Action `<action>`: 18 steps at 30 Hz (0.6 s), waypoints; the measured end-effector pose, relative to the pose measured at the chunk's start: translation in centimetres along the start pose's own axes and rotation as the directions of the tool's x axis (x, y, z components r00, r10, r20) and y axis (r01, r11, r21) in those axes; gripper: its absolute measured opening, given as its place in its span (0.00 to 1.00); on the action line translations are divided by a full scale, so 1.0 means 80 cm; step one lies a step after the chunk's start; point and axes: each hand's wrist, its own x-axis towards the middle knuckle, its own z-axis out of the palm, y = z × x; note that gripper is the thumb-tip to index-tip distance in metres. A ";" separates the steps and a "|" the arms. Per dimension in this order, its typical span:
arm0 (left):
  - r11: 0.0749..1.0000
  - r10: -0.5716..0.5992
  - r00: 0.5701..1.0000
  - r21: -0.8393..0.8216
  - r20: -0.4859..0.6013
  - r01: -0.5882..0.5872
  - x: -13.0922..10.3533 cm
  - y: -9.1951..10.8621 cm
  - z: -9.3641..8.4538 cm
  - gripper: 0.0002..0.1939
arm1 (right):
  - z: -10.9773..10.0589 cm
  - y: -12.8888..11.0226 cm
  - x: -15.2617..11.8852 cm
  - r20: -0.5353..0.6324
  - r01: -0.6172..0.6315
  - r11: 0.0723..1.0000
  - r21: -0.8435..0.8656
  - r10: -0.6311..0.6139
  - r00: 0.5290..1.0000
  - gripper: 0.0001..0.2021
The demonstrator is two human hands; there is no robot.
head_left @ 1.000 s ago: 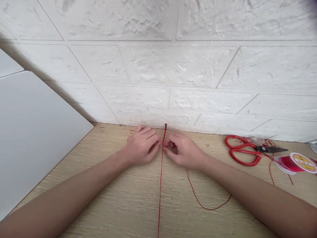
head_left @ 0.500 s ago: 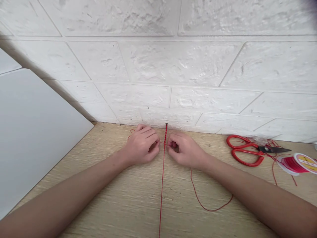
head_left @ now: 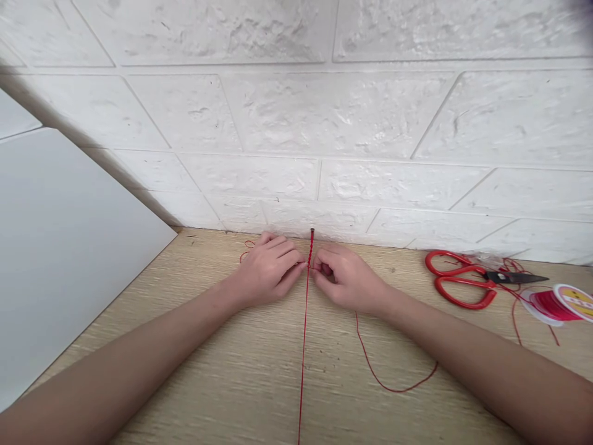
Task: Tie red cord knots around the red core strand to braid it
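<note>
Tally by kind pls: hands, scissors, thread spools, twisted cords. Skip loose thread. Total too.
Hands: 2 (left hand, right hand)
Scissors: 1 pair, red-handled
Thread spool: 1, wound with red
Twisted red cord: 1, between the hands at the wall
Total: 5

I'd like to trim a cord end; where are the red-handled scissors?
In the head view, the red-handled scissors lie at the right on the wooden surface, near the white brick wall, beside and mostly left of the red cord spool.
</note>
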 end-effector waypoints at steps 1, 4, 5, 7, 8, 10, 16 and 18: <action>1.000 0.002 1.000 0.001 -0.003 -0.002 0.000 0.000 0.000 0.09 | 0.000 0.000 0.000 -0.003 -0.001 1.000 0.005 0.001 1.000 0.07; 1.000 0.010 1.000 0.000 -0.011 -0.010 0.000 0.000 0.000 0.08 | 0.001 0.001 0.000 -0.017 0.001 1.000 0.014 -0.001 1.000 0.07; 1.000 0.011 1.000 -0.002 -0.013 -0.011 0.000 0.000 0.000 0.08 | 0.001 0.001 0.000 -0.021 0.001 1.000 0.014 0.000 1.000 0.07; 1.000 0.013 1.000 -0.007 -0.018 -0.013 0.000 0.000 0.000 0.08 | 0.001 0.002 0.000 -0.020 -0.003 1.000 0.013 0.003 1.000 0.08; 1.000 0.013 1.000 -0.011 -0.022 -0.013 0.000 0.000 0.000 0.09 | 0.001 0.002 0.000 -0.019 -0.006 1.000 0.012 0.006 1.000 0.08; 1.000 0.010 1.000 -0.020 -0.029 -0.010 0.000 0.000 0.000 0.09 | 0.001 0.003 0.000 -0.021 -0.013 1.000 0.011 0.013 1.000 0.08; 0.999 -0.004 0.999 -0.035 -0.037 0.002 -0.001 -0.001 0.001 0.08 | 0.002 0.003 0.000 -0.024 -0.024 0.999 0.021 0.025 0.999 0.08; 1.000 -0.005 0.999 -0.024 -0.039 0.004 0.000 -0.001 0.001 0.09 | 0.002 0.003 0.000 -0.024 -0.028 0.999 0.023 0.028 0.999 0.07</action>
